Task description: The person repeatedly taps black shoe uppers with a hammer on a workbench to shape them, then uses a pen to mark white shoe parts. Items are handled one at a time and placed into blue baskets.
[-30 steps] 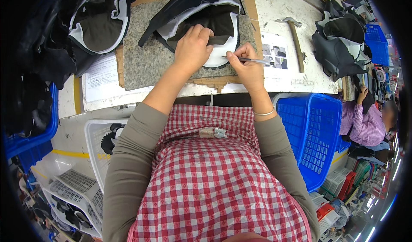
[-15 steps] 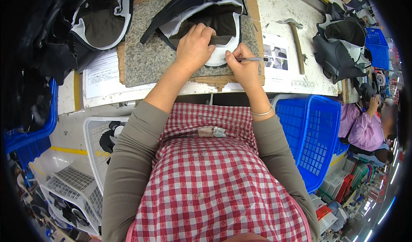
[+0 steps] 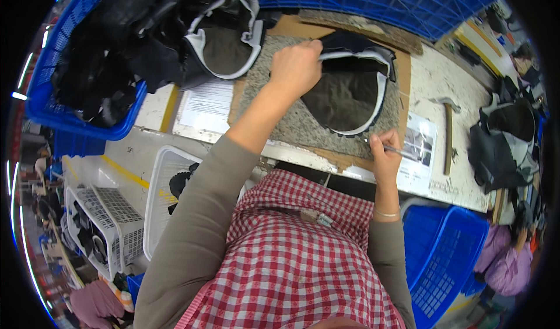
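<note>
A black shoe upper with a white edge and dark brown lining lies on a speckled stone slab, its opening facing me. At its far left edge, my left hand is closed with curled fingers on the black material; the fingertips are partly hidden. My right hand pinches a slim silver pen just off the upper's near right edge. The pen's tip points left, and a small gap seems to separate it from the upper.
More black and white uppers are heaped at the left over a blue crate. A hammer, a printed sheet and more uppers are at the right. Another blue crate stands behind; a white basket is below the table.
My left hand has gone from inside the upper's opening to its far left edge. My right hand has drawn off the white edge with the pen. The view has shifted.
</note>
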`<control>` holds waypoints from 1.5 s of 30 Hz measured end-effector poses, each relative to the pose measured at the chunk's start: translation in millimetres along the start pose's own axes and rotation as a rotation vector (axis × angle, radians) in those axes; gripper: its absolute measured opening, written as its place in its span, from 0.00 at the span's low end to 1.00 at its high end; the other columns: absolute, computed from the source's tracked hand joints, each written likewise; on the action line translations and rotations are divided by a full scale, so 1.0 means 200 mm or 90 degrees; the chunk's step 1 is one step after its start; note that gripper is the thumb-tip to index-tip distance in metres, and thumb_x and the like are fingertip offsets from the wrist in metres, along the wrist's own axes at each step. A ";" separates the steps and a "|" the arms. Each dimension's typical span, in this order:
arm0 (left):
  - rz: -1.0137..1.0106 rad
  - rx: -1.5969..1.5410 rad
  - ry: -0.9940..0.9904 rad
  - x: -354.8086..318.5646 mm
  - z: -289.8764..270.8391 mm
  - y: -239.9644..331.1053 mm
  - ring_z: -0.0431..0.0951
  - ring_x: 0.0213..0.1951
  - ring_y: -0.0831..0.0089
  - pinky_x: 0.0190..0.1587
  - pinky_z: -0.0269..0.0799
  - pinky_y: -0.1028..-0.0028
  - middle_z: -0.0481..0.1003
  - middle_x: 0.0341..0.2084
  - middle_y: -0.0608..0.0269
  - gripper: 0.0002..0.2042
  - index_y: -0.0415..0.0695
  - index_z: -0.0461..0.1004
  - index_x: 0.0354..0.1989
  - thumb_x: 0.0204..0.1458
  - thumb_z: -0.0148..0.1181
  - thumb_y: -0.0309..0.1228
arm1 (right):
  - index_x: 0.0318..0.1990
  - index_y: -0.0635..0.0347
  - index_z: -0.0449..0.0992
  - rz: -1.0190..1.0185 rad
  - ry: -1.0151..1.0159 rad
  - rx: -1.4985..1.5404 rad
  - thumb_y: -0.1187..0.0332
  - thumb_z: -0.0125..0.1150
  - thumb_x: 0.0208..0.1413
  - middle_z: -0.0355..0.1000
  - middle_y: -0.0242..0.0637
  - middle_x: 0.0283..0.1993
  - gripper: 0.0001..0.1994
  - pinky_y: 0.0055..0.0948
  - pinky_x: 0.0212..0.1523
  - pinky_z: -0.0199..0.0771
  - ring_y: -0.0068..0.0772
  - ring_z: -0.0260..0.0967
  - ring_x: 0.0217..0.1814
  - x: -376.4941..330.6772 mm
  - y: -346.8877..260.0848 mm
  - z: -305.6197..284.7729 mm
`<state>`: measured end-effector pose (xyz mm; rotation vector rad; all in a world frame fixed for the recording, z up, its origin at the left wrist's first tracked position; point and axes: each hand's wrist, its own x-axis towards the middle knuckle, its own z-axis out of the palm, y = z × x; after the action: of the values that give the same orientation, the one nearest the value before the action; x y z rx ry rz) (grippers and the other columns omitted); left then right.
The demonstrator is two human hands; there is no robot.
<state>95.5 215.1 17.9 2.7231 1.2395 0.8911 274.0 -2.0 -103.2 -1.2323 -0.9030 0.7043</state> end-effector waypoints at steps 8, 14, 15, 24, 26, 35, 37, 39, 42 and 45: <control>-0.002 -0.403 0.112 0.39 0.32 0.50 0.80 0.46 0.43 0.49 0.77 0.54 0.79 0.41 0.37 0.16 0.37 0.76 0.48 0.53 0.67 0.29 | 0.33 0.57 0.65 -0.019 -0.035 0.003 0.74 0.64 0.64 0.65 0.25 0.28 0.12 0.19 0.32 0.60 0.14 0.58 0.29 -0.01 0.01 0.00; 0.110 -0.084 -0.020 -0.06 0.20 -0.24 0.70 0.63 0.47 0.65 0.67 0.55 0.71 0.61 0.46 0.32 0.42 0.72 0.61 0.42 0.58 0.11 | 0.33 0.56 0.65 -0.023 -0.065 0.038 0.73 0.64 0.65 0.64 0.25 0.28 0.12 0.20 0.33 0.59 0.14 0.56 0.30 -0.02 0.01 -0.02; 0.166 0.024 0.014 -0.16 0.12 -0.43 0.66 0.66 0.46 0.68 0.63 0.54 0.71 0.61 0.46 0.32 0.41 0.72 0.60 0.39 0.61 0.12 | 0.33 0.56 0.65 -0.011 -0.071 0.048 0.73 0.64 0.64 0.64 0.25 0.28 0.12 0.20 0.33 0.58 0.14 0.56 0.30 -0.02 0.01 -0.02; 0.189 0.402 -0.082 -0.14 -0.28 -1.05 0.71 0.63 0.52 0.63 0.66 0.55 0.75 0.59 0.54 0.19 0.48 0.77 0.54 0.53 0.55 0.26 | 0.31 0.54 0.66 0.028 0.000 0.065 0.69 0.64 0.66 0.64 0.22 0.26 0.13 0.19 0.27 0.54 0.11 0.53 0.27 0.03 0.00 0.00; 0.040 0.376 -0.079 0.08 -0.39 -1.07 0.81 0.51 0.52 0.50 0.76 0.54 0.82 0.47 0.56 0.13 0.54 0.80 0.48 0.58 0.52 0.31 | 0.31 0.53 0.66 0.011 -0.002 0.094 0.68 0.64 0.66 0.62 0.21 0.25 0.12 0.19 0.25 0.53 0.11 0.53 0.25 0.02 0.01 -0.02; 0.247 -0.072 0.329 0.05 -0.65 -0.44 0.79 0.43 0.53 0.47 0.75 0.64 0.79 0.38 0.49 0.03 0.35 0.76 0.35 0.58 0.56 0.16 | 0.41 0.53 0.72 0.077 0.093 0.300 0.60 0.58 0.71 0.61 0.24 0.25 0.09 0.19 0.22 0.50 0.14 0.53 0.22 -0.01 -0.09 -0.03; 0.369 -0.072 0.194 -0.21 -0.39 -0.22 0.78 0.50 0.51 0.56 0.74 0.55 0.78 0.45 0.50 0.03 0.39 0.73 0.29 0.50 0.58 0.17 | 0.45 0.57 0.75 0.048 0.117 0.290 0.58 0.56 0.72 0.65 0.26 0.27 0.12 0.19 0.25 0.55 0.15 0.56 0.25 -0.01 -0.13 -0.04; 0.434 -0.216 0.010 -0.44 -0.17 -0.10 0.76 0.59 0.49 0.60 0.69 0.51 0.77 0.47 0.53 0.03 0.40 0.73 0.31 0.50 0.60 0.19 | 0.47 0.59 0.76 0.015 0.160 0.192 0.58 0.57 0.71 0.69 0.28 0.29 0.13 0.19 0.28 0.58 0.15 0.58 0.27 0.02 -0.16 -0.09; 0.269 -0.291 -0.260 -0.63 0.01 -0.07 0.69 0.65 0.46 0.63 0.62 0.53 0.76 0.50 0.54 0.06 0.41 0.72 0.34 0.53 0.63 0.27 | 0.48 0.62 0.77 -0.055 0.235 0.019 0.59 0.58 0.71 0.73 0.30 0.32 0.14 0.18 0.31 0.61 0.15 0.60 0.30 0.15 -0.18 -0.28; 0.253 -0.304 -0.243 -0.62 0.10 -0.06 0.62 0.69 0.42 0.71 0.51 0.42 0.71 0.58 0.52 0.22 0.44 0.73 0.43 0.55 0.65 0.51 | 0.50 0.63 0.77 -0.186 0.300 -0.116 0.62 0.63 0.67 0.76 0.30 0.36 0.14 0.19 0.34 0.65 0.16 0.63 0.33 0.47 -0.18 -0.59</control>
<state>31.3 140.6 -62.2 2.5918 0.3657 0.5467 421.4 14.8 -60.2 -1.3172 -0.7391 0.0883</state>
